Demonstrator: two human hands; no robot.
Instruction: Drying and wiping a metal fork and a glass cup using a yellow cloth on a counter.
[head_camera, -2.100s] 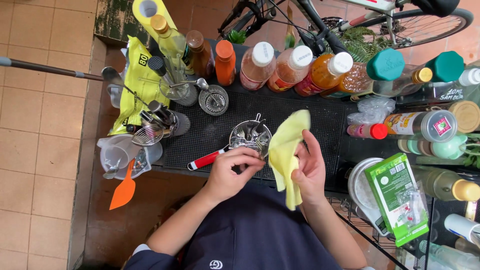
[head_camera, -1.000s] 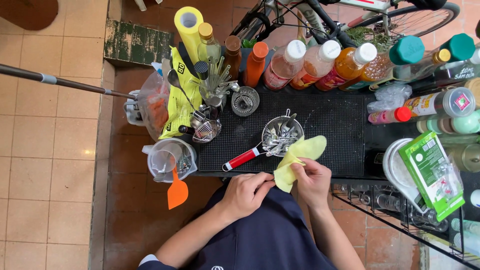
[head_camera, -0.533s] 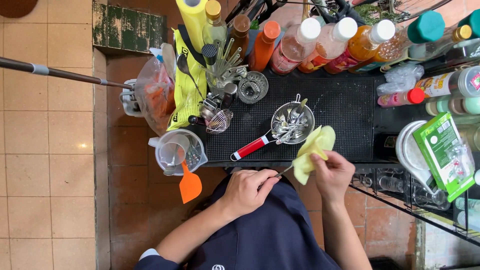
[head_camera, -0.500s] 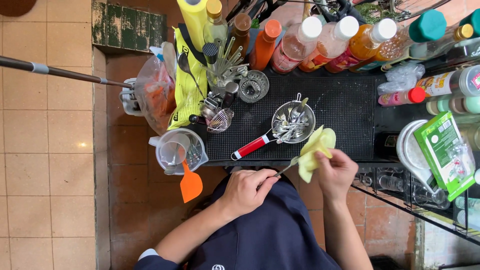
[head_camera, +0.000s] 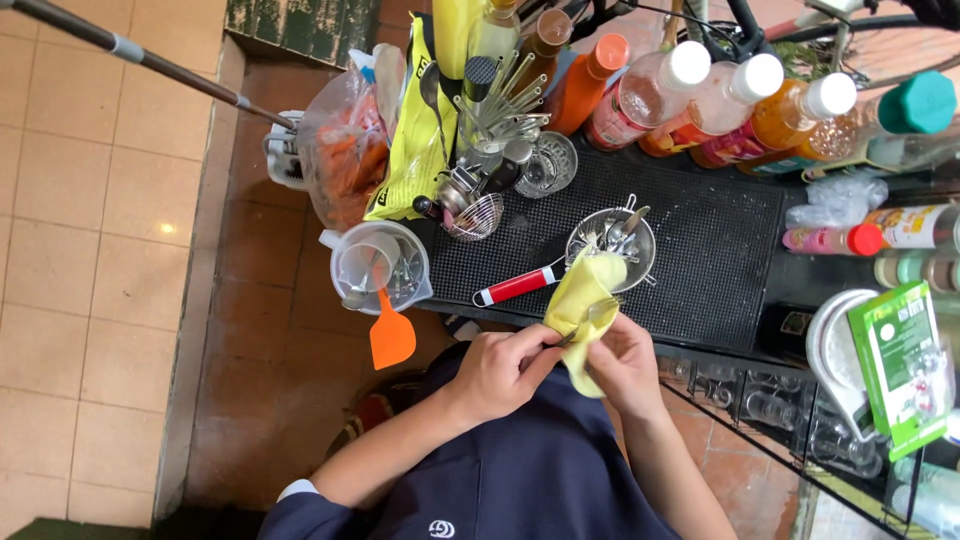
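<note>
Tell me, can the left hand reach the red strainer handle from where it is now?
Probably yes: the red handle lies bare on the black mat just beyond the left hand, though that hand pinches a small utensil now.

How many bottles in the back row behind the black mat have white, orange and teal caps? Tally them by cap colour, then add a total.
White-capped bottles: 3
Orange-capped bottle: 1
Teal-capped bottle: 1
Total: 5
</note>
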